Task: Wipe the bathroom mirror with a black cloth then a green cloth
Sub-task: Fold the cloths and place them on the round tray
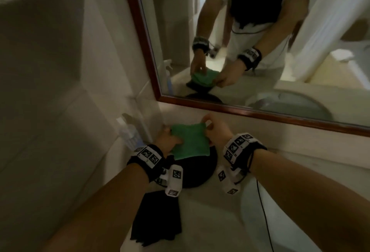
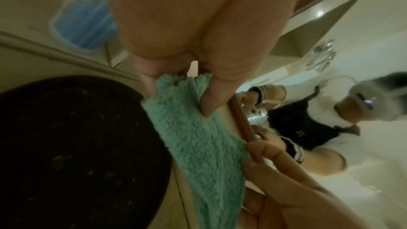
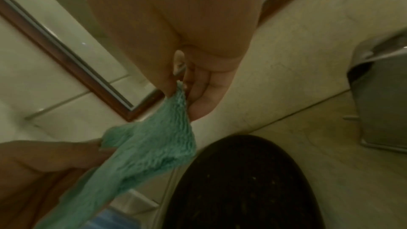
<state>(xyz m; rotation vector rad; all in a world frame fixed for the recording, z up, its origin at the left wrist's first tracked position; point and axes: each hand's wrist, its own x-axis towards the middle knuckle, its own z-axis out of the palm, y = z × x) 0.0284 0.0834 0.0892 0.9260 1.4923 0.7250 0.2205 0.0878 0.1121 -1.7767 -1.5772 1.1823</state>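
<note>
The green cloth, a soft sea-green with a ribbed, fuzzy pile in the wrist views, stands out over a round black mat flecked with pale specks, and the black cloth is plain and dark near the counter's front edge. The counter itself is pale cream stone with faint veining, the mirror has a reddish-brown wooden frame, and the spray bottle in the counter's back left corner is clear with blue liquid. Black wristbands carry white tags printed with black-and-white square codes.
</note>
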